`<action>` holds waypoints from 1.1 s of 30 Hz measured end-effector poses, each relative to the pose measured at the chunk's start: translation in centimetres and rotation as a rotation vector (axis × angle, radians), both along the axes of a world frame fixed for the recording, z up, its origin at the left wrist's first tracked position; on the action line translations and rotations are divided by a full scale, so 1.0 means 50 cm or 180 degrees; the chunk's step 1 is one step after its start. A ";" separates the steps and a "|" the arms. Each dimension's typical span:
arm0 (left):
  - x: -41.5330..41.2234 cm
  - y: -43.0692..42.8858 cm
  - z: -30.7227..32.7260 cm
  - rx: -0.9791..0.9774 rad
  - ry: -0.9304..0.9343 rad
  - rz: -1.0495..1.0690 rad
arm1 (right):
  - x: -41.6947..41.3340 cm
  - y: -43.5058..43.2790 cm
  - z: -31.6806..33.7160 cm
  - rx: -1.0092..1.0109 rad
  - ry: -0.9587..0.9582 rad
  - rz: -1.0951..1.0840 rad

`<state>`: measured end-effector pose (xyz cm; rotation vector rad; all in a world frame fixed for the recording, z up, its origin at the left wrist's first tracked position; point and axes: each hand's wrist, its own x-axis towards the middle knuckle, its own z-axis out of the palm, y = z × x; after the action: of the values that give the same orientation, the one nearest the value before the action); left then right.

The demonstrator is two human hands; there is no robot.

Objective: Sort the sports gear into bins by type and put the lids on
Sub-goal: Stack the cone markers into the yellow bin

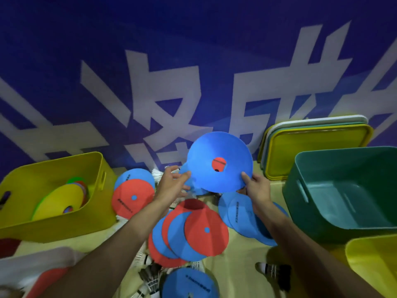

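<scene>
Both hands are up over the pile, clamped on 1 blue disc (219, 162) held tilted in the air in front of the blue wall (193, 50). The left hand (174, 182) pinches its left rim and the right hand (256, 188) pinches the lower right rim, thumb on the face. A red patch shows through the disc's centre hole.

Beneath the hands, red and blue discs (193, 231) lie overlapping on the floor (242, 265), with shuttlecocks (272, 271) scattered among them. On the left stands a yellow bin (64, 224) with yellow, green and reddish discs stacked inside. On the right is a green bin (311, 224), and behind it a stack of lids (318, 147) leans against the wall. A 2nd yellow bin (373, 267) sits at the lower right.
</scene>
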<state>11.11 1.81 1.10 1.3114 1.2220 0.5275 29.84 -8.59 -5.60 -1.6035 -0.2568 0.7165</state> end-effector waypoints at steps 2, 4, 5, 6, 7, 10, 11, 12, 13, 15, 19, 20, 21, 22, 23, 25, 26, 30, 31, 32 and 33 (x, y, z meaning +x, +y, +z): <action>-0.033 0.002 0.015 -0.0071 -0.0094 0.0095 | -0.035 0.020 0.024 0.0101 -0.0006 0.0232; -0.071 0.011 0.026 -0.0008 -0.0227 0.0228 | -0.071 0.040 0.047 0.0176 0.0017 0.0441; -0.092 0.017 0.031 0.0076 -0.0259 0.0319 | -0.089 0.050 0.059 0.0217 0.0012 0.0509; -0.114 0.025 0.037 0.0170 -0.0262 0.0414 | -0.108 0.059 0.070 0.0261 0.0003 0.0571; -0.137 0.032 0.042 0.0240 -0.0268 0.0509 | -0.127 0.070 0.081 0.0295 -0.0008 0.0640; -0.210 0.056 0.057 0.0409 -0.0316 0.0680 | -0.196 0.104 0.116 0.0358 -0.0068 0.0907; -0.237 0.064 0.060 0.0493 -0.0322 0.0708 | -0.222 0.116 0.126 0.0367 -0.0098 0.0998; -0.264 0.073 0.065 0.0564 -0.0330 0.0743 | -0.249 0.127 0.137 0.0373 -0.0104 0.1078; -0.292 0.083 0.069 0.0624 -0.0349 0.0804 | -0.276 0.139 0.146 0.0371 -0.0067 0.1143; -0.353 0.106 0.079 0.0720 -0.0388 0.1017 | -0.328 0.162 0.161 0.0391 0.0092 0.1264; -0.489 0.169 0.092 0.0684 -0.0641 0.1546 | -0.416 0.197 0.166 0.0249 0.0248 0.1386; -0.524 0.185 0.093 0.0665 -0.0713 0.1649 | -0.436 0.203 0.163 0.0190 0.0238 0.1407; -0.559 0.201 0.092 0.0651 -0.0788 0.1734 | -0.455 0.207 0.160 0.0141 0.0222 0.1431; -0.593 0.216 0.092 0.0650 -0.0851 0.1794 | -0.473 0.210 0.158 0.0107 0.0206 0.1458; -0.625 0.230 0.089 0.0639 -0.0900 0.1836 | -0.490 0.213 0.157 0.0081 0.0181 0.1483; -0.682 0.259 0.078 0.0584 -0.0940 0.1890 | -0.524 0.217 0.155 0.0030 0.0126 0.1491; -0.705 0.272 0.071 0.0545 -0.0945 0.1917 | -0.538 0.219 0.155 0.0017 0.0112 0.1478; -0.753 0.319 0.039 0.0317 -0.0845 0.1895 | -0.581 0.223 0.164 -0.0008 0.0016 0.1471; -0.756 0.326 0.029 0.0221 -0.0710 0.1865 | -0.586 0.221 0.168 -0.0041 -0.0021 0.1498; -0.756 0.331 0.019 0.0180 -0.0494 0.1817 | -0.590 0.218 0.170 -0.0080 -0.0048 0.1519; -0.754 0.331 0.009 0.0213 -0.0205 0.1761 | -0.592 0.213 0.170 -0.0123 -0.0053 0.1519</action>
<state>-26.61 18.35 1.55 0.9911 1.5263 1.0023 0.27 2.06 2.90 -1.5999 -0.6551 1.0759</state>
